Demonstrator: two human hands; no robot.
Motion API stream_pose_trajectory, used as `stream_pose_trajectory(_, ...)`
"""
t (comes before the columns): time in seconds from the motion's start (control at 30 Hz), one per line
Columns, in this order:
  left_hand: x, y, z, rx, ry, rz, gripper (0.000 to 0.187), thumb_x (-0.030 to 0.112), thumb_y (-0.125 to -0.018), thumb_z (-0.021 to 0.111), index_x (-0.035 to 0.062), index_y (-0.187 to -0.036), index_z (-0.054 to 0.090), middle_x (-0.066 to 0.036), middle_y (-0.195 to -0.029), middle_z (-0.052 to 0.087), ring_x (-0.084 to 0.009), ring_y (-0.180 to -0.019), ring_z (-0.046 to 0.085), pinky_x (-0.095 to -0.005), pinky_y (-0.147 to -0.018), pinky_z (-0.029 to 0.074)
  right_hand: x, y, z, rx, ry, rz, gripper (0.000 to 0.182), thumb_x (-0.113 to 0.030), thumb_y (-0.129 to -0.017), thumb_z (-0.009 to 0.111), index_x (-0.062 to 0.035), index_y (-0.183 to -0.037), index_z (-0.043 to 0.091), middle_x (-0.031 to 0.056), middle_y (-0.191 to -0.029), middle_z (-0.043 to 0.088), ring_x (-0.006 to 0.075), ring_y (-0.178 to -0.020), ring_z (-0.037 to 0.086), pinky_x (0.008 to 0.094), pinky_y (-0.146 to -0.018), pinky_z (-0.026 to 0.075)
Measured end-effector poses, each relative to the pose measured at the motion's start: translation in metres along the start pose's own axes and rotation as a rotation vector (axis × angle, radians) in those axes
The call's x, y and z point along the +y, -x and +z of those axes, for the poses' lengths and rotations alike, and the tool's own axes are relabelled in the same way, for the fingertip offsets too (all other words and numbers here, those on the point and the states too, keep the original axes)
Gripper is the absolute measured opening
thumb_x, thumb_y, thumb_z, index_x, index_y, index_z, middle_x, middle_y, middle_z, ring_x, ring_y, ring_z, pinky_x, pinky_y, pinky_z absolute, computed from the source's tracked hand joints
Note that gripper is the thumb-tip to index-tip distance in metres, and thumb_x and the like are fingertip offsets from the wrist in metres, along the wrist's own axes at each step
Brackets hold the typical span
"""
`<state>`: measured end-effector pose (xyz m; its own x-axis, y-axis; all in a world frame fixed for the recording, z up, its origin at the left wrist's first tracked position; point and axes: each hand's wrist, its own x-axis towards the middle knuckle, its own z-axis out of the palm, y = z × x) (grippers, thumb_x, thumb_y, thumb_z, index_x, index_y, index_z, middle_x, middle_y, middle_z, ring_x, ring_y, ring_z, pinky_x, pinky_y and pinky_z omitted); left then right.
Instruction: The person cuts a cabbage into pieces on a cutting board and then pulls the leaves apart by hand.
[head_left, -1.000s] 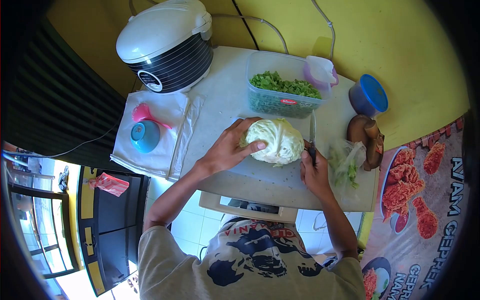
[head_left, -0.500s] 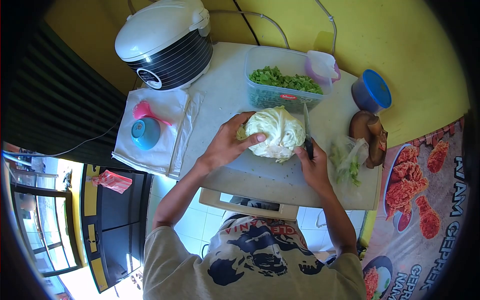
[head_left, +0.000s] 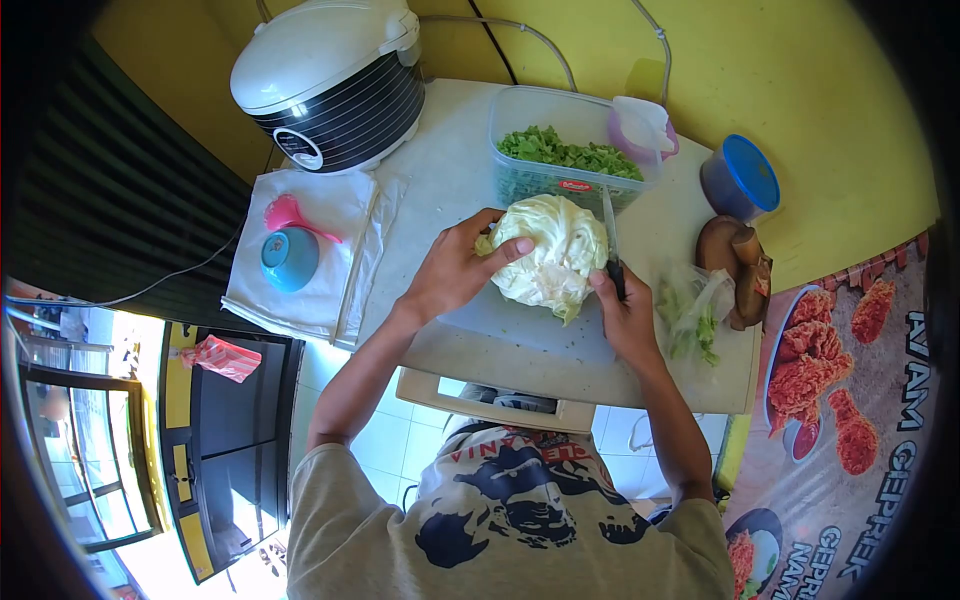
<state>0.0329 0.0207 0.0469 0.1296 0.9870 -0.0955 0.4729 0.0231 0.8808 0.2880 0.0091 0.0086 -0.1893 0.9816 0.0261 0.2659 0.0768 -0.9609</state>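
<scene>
White table [head_left: 455,120] | cabbage [head_left: 552,255] between left hand [head_left: 452,268], clasping it, and right hand [head_left: 630,318], gripping knife [head_left: 613,246]

Cabbage [head_left: 548,255] is held by the left hand [head_left: 455,265] at its 9 o'clock, knife [head_left: 609,225] gripped by the right hand [head_left: 628,318] at 4, tub [head_left: 575,185] of greens [head_left: 570,153] parked around 12, rice cooker [head_left: 335,95] at 10.

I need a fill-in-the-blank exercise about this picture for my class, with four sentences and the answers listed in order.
1. The right hand holds a ____ by its black handle.
2. The left hand's ____ lies over the front of the cabbage.
3. The clear box holds chopped leaves that are ____ in colour.
4. The round tub by the wall has a ____ lid.

Answers: knife; thumb; green; blue.
</scene>
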Motion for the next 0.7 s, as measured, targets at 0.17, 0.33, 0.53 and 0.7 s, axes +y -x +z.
stream_pose_trajectory(0.17,-0.004,-0.003,0.0,0.004,-0.016,-0.038,0.08,0.065,-0.09,0.064,-0.0055,-0.126,0.061,-0.026,-0.101,0.07,-0.0343,-0.098,0.07,-0.041,-0.088,0.052,0.002,-0.004,0.002,-0.016,0.01,-0.003,0.042,-0.035,-0.104,0.058,0.0022,-0.12,0.064,0.0047,-0.09,0.067,0.0104,-0.084,0.055,0.0289,-0.08,0.047)
stream_pose_trajectory(0.33,-0.013,-0.006,0.001,0.011,0.097,0.06,0.078,0.055,-0.085,0.075,-0.0066,-0.13,0.058,-0.021,-0.104,0.071,-0.0282,-0.097,0.07,-0.0377,-0.087,0.053,0.004,-0.005,0.001,-0.018,0.009,0.015,0.042,-0.036,-0.104,0.057,0.0023,-0.12,0.064,0.0043,-0.089,0.066,0.0107,-0.083,0.055,0.0289,-0.08,0.046)
stream_pose_trajectory(0.53,-0.02,-0.009,0.009,0.109,0.354,0.138,0.077,0.028,-0.074,0.092,-0.0016,-0.135,0.056,-0.009,-0.104,0.068,-0.0126,-0.086,0.062,-0.0264,-0.071,0.051,0.009,-0.005,-0.007,-0.112,0.003,0.175,0.045,-0.037,-0.103,0.059,0.0014,-0.127,0.061,0.007,-0.1,0.067,0.0133,-0.092,0.058,0.0293,-0.086,0.047)
stream_pose_trajectory(0.7,0.016,-0.002,-0.009,0.196,-0.086,0.289,0.07,0.027,-0.064,0.097,0.0028,-0.123,0.069,-0.009,-0.105,0.069,-0.0172,-0.092,0.065,-0.0293,-0.078,0.052,0.004,-0.003,0.008,0.048,-0.153,-0.032,0.057,-0.035,-0.1,0.064,0.0002,-0.142,0.05,0.0129,-0.124,0.065,0.0185,-0.114,0.06,0.0328,-0.099,0.046)
